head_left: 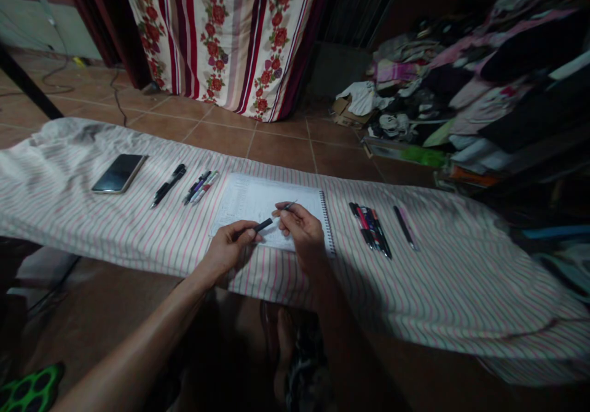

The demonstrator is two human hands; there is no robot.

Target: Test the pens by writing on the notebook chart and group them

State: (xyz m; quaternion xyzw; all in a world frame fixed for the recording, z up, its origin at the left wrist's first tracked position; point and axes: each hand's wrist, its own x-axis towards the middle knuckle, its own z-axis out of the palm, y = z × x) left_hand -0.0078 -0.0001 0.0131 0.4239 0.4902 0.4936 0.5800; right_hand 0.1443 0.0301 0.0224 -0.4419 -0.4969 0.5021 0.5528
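Observation:
My left hand (pixel 229 249) is closed round a black pen barrel (pixel 262 225), held over the near edge of a spiral notebook (pixel 258 200). My right hand (pixel 300 229) pinches a thin pen part (pixel 289 205), perhaps the refill or tip, just right of the barrel's end. Both hands hover above the notebook, which lies open on a striped cloth (pixel 138 227) covering a long low surface.
Left of the notebook lie a phone (pixel 118 173), a black pen (pixel 168 185) and two more pens (pixel 201 187). To the right lie several pens (pixel 370 229) and a single pen (pixel 404 227). A flowered curtain (pixel 221 37) and heaped clothes (pixel 461 80) stand behind.

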